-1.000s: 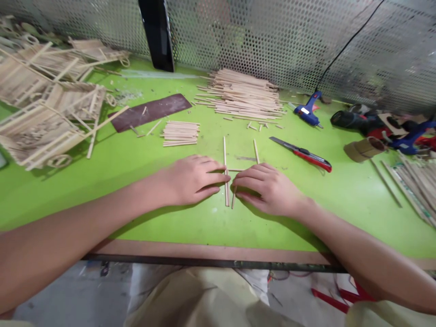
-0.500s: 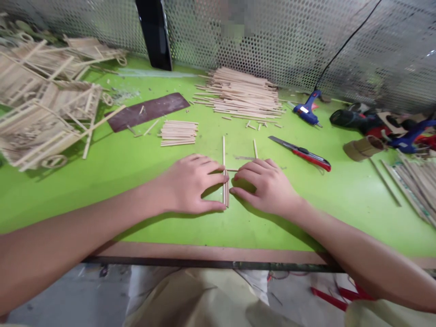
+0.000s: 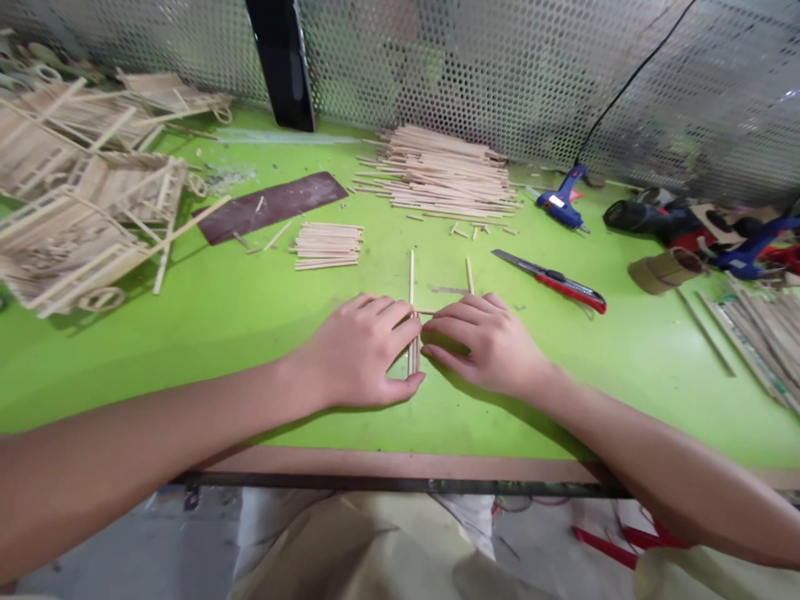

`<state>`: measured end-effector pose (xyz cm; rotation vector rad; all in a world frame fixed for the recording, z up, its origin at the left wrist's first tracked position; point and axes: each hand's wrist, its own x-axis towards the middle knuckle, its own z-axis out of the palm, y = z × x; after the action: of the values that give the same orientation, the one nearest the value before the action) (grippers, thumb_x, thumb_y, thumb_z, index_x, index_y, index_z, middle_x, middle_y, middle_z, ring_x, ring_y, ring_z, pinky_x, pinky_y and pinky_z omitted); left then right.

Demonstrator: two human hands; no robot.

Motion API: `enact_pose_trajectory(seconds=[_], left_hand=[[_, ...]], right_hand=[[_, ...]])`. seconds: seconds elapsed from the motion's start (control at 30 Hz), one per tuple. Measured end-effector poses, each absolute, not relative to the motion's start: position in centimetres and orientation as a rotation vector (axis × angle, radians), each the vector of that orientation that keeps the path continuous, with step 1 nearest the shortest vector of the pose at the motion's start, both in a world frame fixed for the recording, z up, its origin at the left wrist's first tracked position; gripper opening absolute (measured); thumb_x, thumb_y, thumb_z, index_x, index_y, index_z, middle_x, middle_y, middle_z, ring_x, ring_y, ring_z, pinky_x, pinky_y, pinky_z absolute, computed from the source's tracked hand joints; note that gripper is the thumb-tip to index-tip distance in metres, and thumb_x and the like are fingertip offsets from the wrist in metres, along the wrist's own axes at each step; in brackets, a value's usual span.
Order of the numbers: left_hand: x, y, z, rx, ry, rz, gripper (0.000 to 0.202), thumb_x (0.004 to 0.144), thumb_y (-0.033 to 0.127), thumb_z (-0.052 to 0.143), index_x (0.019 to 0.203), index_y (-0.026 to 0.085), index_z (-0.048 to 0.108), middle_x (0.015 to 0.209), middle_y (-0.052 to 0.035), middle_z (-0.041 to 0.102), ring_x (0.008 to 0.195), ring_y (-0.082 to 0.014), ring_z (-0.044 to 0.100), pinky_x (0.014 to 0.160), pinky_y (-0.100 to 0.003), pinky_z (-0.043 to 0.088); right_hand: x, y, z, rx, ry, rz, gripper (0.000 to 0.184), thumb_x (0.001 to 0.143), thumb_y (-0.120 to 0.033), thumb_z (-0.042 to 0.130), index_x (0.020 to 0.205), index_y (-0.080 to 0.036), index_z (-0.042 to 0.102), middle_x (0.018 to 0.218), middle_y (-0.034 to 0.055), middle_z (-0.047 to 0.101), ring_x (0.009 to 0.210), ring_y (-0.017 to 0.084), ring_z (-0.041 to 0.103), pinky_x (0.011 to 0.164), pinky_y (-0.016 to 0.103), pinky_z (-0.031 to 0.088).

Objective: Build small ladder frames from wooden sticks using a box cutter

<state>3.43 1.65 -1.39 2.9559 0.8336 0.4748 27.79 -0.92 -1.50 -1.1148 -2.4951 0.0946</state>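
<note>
Both hands rest on the green table (image 3: pixel 250 325) near its front edge. My left hand (image 3: pixel 362 350) and my right hand (image 3: pixel 487 342) press from either side on a few thin wooden sticks (image 3: pixel 412 333) that lie side by side between the fingertips. One long stick (image 3: pixel 411 279) runs away from me beyond the fingers. A second stick (image 3: pixel 468 273) pokes out behind my right hand, and a short cross stick joins the two. Fingers of both hands are curled and pinched against the sticks.
A big pile of sticks (image 3: pixel 437 171) lies at the back, a small bundle (image 3: pixel 328 244) left of centre, and a brown sanding strip (image 3: pixel 268 207). A red utility knife (image 3: pixel 553 281) and blue glue gun (image 3: pixel 562 200) sit to the right. Stick models (image 3: pixel 87 200) crowd the left.
A loose stick that lay slanted under my right fingers now lies flush beside the long stick. My left hand has slid toward me along the sticks, thumb at their near ends.
</note>
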Motion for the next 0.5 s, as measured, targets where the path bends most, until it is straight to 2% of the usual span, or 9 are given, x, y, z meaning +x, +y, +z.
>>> enact_pose_trajectory(seconds=[0.2,0.27,0.37,0.5], left_hand=[[2.7,2.2,-1.1,2.915,0.767,0.442,0.047,0.097,0.049,0.065,0.122,0.011,0.075,0.127,-0.0180,0.077,0.110,-0.0354,0.074,0.101,-0.052,0.057],[2.3,2.7,-1.1,2.878,0.715,0.416,0.044,0.101,0.044,0.061,0.129,0.012,0.074,0.133,-0.0173,0.076,0.115,-0.0353,0.074,0.105,-0.053,0.056],[1.9,3.4,-1.3,2.801,0.690,0.418,0.036,0.107,0.032,0.051,0.130,0.017,0.075,0.135,-0.0138,0.077,0.117,-0.0314,0.074,0.104,-0.050,0.056],[2.2,3.7,-1.7,2.741,0.721,0.466,0.038,0.105,0.045,0.062,0.125,0.017,0.076,0.128,-0.0130,0.079,0.113,-0.0308,0.074,0.103,-0.048,0.057]], right_hand=[[28.1,-0.9,-1.6,-1.087,-2.512,0.080,0.024,0.109,-0.039,0.064,0.116,-0.026,0.083,0.109,0.0053,0.084,0.095,0.024,0.072,0.079,0.040,0.042],[28.1,-1.0,-1.6,-1.078,-2.520,0.053,0.026,0.111,-0.039,0.062,0.116,-0.025,0.083,0.109,0.0052,0.084,0.094,0.024,0.071,0.079,0.040,0.042],[28.0,-1.0,-1.6,-1.048,-2.528,0.016,0.028,0.112,-0.033,0.058,0.116,-0.023,0.083,0.107,0.0054,0.084,0.091,0.023,0.071,0.076,0.040,0.040],[27.9,-1.1,-1.6,-1.070,-2.551,0.011,0.027,0.112,-0.032,0.057,0.118,-0.024,0.082,0.108,0.0061,0.084,0.090,0.022,0.070,0.077,0.040,0.039]])
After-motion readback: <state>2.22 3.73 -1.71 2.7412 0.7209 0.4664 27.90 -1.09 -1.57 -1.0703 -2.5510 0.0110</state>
